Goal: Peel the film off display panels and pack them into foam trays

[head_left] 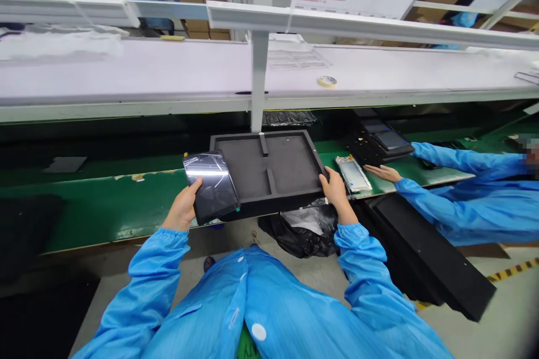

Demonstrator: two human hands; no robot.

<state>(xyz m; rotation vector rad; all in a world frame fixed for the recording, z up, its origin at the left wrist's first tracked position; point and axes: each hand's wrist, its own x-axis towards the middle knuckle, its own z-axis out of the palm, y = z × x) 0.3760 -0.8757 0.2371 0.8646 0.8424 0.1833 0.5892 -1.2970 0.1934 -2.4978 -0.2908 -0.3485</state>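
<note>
Here's the left hand (pixel 184 205), gripping a glossy dark screen panel (pixel 214 186) by its left edge, thumb on the face, fingers hidden beneath, presumably to bear the weight. The panel hides the left front corner of a black foam tray (pixel 292 160); whether the two touch, I can't tell. Over to the right hand (pixel 337 189), closed around the tray's right front corner, likely to steady it, since the tray sits along the front edge of the green desk (pixel 138 196). Two short dividers (pixel 270 181), jutting from its front and back walls, look meant to keep contents apart. Beyond the tray's right edge lies a silver-framed panel (pixel 352 174), a co-worker's hand (pixel 383 173) stretched out beside it.
</note>
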